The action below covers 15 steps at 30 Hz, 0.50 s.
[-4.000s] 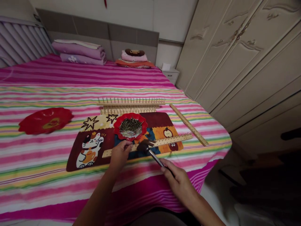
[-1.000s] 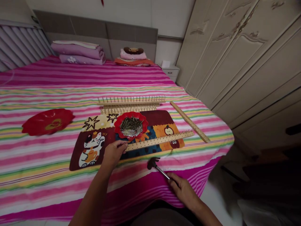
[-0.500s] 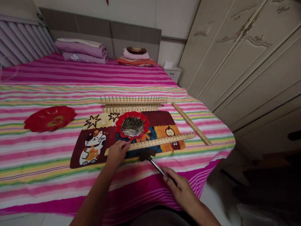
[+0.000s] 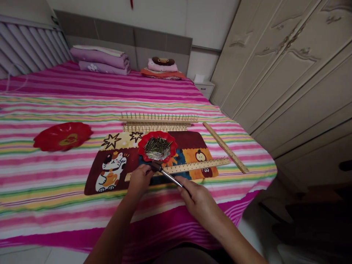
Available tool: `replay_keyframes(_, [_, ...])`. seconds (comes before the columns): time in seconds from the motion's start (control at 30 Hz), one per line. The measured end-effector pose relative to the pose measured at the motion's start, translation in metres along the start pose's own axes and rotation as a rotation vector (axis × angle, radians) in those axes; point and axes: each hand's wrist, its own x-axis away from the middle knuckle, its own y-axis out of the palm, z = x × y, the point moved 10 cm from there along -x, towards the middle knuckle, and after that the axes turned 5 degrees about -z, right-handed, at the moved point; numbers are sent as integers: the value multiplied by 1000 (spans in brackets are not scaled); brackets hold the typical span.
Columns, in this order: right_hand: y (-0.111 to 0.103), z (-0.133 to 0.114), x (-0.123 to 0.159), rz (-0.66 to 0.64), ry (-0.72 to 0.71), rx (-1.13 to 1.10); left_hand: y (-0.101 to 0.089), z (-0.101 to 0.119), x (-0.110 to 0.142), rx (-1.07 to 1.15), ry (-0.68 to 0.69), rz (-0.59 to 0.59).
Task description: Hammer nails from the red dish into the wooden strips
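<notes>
Nail-studded wooden strip (image 4: 192, 167) is lying aslant on patterned mat (image 4: 189, 140), right end passing the mat's edge, all on bed (image 4: 49, 183). Left hand (image 4: 139, 179) is resting at the strip's left part; hammer (image 4: 172, 178) is hiding its fingertips, can't tell if grip is pinching anything. Right hand (image 4: 199, 196) grip is wrapping the hammer's handle. Red bowl (image 4: 140, 146) is holding nails (image 4: 156, 146) just behind.

No text is readable; the gold mark (image 4: 68, 140) on the red plate (image 4: 49, 138) is indistinct.
</notes>
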Motion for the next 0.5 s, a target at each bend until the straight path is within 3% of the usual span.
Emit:
replay_keyframes(0.13, [4,22,29,-58,37,-156,0,1,0,76,18,0])
replay_keyframes(0.27, [21,73,64,-123,179,-212,-5,-2,3,107,-3,-26])
replay_keyframes(0.33, [32,98,78,-138,242,-241,-16,0,2,96,-3,21])
replay_keyframes(0.43, [44,120,90,-128,298,-284,-30,14,-9,28,38,107])
replay_keyframes(0.5, [47,124,90,-121,306,-298,-27,29,-23,-72,83,80])
